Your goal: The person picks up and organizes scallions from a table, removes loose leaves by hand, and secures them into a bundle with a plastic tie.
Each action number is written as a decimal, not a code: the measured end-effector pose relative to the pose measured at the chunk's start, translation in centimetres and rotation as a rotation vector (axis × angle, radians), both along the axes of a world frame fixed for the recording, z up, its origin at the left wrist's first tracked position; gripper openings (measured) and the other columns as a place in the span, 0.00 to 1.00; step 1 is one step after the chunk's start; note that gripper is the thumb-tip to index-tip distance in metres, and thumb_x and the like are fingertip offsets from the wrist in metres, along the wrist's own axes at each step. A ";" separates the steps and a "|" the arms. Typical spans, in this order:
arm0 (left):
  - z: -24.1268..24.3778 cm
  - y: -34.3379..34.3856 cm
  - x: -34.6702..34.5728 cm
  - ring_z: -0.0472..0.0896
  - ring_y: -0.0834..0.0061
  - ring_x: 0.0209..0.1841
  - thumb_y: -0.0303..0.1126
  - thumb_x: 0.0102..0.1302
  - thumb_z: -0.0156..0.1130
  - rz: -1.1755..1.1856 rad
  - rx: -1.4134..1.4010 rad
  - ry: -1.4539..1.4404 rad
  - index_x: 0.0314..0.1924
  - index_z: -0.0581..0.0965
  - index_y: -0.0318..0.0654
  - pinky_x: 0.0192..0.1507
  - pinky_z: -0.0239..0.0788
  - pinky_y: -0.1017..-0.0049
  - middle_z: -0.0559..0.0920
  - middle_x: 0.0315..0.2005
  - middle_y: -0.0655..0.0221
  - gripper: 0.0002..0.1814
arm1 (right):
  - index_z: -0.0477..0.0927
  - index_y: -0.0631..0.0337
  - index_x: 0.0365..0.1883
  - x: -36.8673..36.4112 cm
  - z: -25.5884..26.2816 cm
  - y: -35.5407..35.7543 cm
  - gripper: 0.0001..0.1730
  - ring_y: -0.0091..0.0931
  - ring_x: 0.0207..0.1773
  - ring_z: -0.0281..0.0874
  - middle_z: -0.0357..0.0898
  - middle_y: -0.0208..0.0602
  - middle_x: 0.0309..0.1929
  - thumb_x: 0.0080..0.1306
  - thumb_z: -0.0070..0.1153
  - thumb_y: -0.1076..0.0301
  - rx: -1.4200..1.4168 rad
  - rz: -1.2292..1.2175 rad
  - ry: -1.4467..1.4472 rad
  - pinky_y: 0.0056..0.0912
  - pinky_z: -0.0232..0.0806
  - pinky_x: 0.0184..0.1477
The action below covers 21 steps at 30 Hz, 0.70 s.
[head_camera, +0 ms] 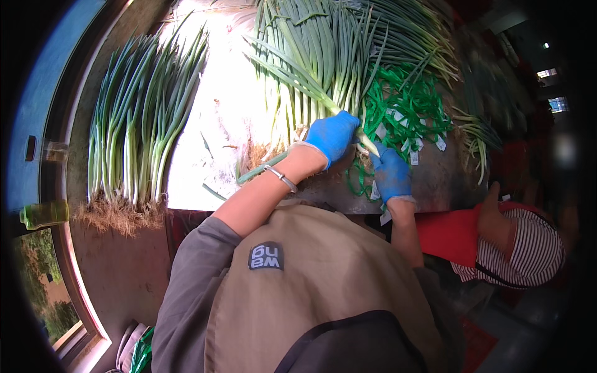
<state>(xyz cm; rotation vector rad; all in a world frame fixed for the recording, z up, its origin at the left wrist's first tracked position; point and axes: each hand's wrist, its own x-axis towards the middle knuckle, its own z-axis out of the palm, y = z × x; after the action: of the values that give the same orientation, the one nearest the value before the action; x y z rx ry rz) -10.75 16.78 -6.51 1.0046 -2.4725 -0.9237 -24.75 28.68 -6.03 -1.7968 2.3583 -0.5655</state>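
Note:
My left hand [333, 136], in a blue glove, is closed around the pale stem of a green onion [298, 80] whose leaves point up and left. Beside its white root end is my right hand [391, 173], also blue-gloved, with thumb and fingers at the tip; whether it pinches the tip is hard to tell. Behind my left hand lies a large pile of green onions [322, 51], roots towards me. Green tie straps with white tags [406, 109] are heaped just beyond my right hand.
Green onions with brown roots [135, 126] stand in a row at the left. More green onions [419, 35] lie at the back right, and a small bunch [475, 133] near the metal table's [433, 191] right side. A person in red and stripes [522, 247] is at the right.

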 end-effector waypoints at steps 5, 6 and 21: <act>0.5 1.0 0.1 0.77 0.49 0.33 0.38 0.56 0.59 0.146 0.099 0.147 0.36 0.72 0.37 0.35 0.69 0.59 0.78 0.29 0.51 0.13 | 0.76 0.58 0.45 0.0 0.7 -0.7 0.15 0.44 0.38 0.73 0.75 0.49 0.37 0.61 0.50 0.62 0.102 -0.104 -0.175 0.44 0.65 0.38; 0.3 0.6 0.3 0.77 0.49 0.33 0.37 0.57 0.58 0.201 0.101 0.190 0.35 0.71 0.37 0.35 0.69 0.59 0.79 0.28 0.51 0.12 | 0.76 0.58 0.45 0.1 0.7 -0.6 0.15 0.44 0.38 0.73 0.75 0.49 0.37 0.61 0.50 0.62 0.069 -0.085 -0.177 0.44 0.65 0.39; 0.4 1.5 0.4 0.76 0.51 0.35 0.48 0.57 0.52 -0.090 0.243 -0.040 0.36 0.79 0.40 0.41 0.68 0.62 0.79 0.31 0.51 0.19 | 0.75 0.60 0.43 0.5 0.4 -1.0 0.14 0.46 0.40 0.72 0.74 0.52 0.36 0.62 0.48 0.64 0.014 -0.033 -0.230 0.44 0.65 0.39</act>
<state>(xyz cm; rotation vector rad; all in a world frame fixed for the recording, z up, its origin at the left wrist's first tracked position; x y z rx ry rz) -10.38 18.24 -6.12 1.0007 -2.4994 -1.2701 -24.27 27.69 -5.58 -1.5946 2.2342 -0.7168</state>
